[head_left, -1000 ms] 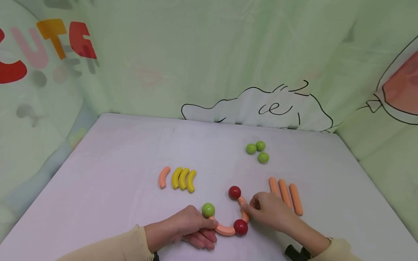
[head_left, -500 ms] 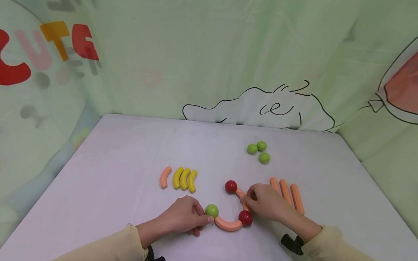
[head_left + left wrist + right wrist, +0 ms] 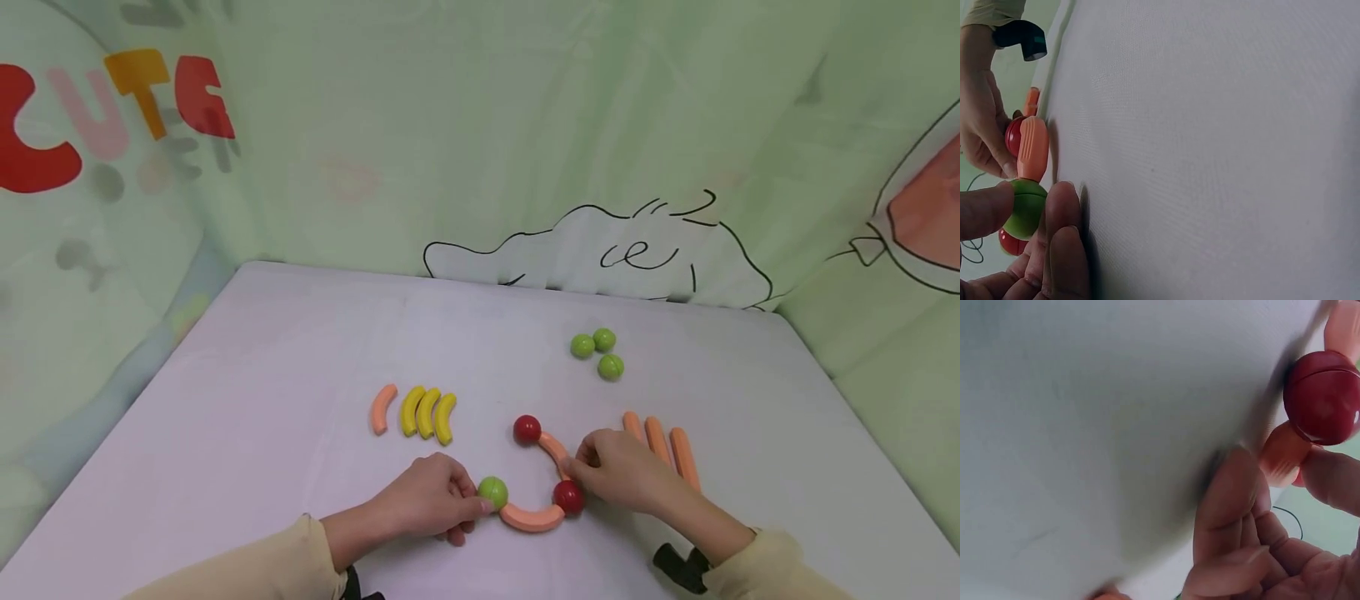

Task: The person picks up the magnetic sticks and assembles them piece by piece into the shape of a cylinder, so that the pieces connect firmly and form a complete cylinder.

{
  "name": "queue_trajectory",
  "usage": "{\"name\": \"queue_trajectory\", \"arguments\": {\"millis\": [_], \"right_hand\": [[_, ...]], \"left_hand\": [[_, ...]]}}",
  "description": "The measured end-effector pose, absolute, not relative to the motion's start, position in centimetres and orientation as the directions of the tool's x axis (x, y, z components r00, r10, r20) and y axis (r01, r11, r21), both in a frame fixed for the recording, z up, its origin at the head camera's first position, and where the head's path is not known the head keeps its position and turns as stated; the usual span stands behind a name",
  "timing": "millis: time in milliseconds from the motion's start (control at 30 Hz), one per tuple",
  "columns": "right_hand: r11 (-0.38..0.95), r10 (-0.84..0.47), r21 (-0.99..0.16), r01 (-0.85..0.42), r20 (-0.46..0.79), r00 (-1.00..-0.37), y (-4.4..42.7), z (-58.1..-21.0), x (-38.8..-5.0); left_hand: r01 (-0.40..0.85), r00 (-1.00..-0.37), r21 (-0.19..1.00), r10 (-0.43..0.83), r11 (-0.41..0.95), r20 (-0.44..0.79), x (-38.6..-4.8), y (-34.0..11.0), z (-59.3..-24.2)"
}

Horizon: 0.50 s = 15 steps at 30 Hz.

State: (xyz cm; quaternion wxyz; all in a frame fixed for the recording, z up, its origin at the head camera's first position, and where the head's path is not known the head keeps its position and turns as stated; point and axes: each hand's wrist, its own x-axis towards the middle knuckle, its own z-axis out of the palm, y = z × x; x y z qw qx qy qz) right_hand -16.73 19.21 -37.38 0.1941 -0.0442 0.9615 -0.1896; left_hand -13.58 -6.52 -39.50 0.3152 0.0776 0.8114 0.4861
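Note:
In the head view, my left hand (image 3: 427, 502) pinches a green ball (image 3: 492, 490) between thumb and fingertips. From this ball a curved orange piece (image 3: 532, 520) runs to a red ball (image 3: 569, 498). My right hand (image 3: 628, 472) pinches a second curved orange piece (image 3: 553, 448) between thumb and fingers. That piece links the near red ball to another red ball (image 3: 527, 429) farther off. Together they form an open arc on the table. In the right wrist view, the red ball (image 3: 1322, 399) sits right beside my thumb, and the fingers partly hide the orange piece (image 3: 1284, 456).
On the white table (image 3: 315, 333), a loose curved orange piece (image 3: 383, 409) lies left of three yellow curved pieces (image 3: 427, 413). Three green balls (image 3: 611, 367) sit toward the back. Three straight orange sticks (image 3: 684, 458) lie behind my right forearm. A curtain (image 3: 480, 125) hangs behind.
My left hand has shifted from the near curved orange piece to the green ball. The chain has tilted a little: its far red ball moved left, and the near one moved right and away.

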Motion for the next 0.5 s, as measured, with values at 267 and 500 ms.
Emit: {"name": "queue_trajectory", "arguments": {"millis": [267, 500], "right_hand": [[0.909, -0.188, -0.416, -0.031, -0.344, -0.92, 18.7, -37.7, -17.4], [0.904, -0.213, -0.423, -0.059, -0.328, -0.92, 19.0, -38.0, -17.8]], "left_hand": [[-0.206, -0.773, 0.837, 0.44, 0.507, -0.457, -13.2, -6.2, -39.7], [-0.153, -0.793, 0.833, 0.437, 0.531, -0.424, -13.7, -7.2, -38.6]]}}
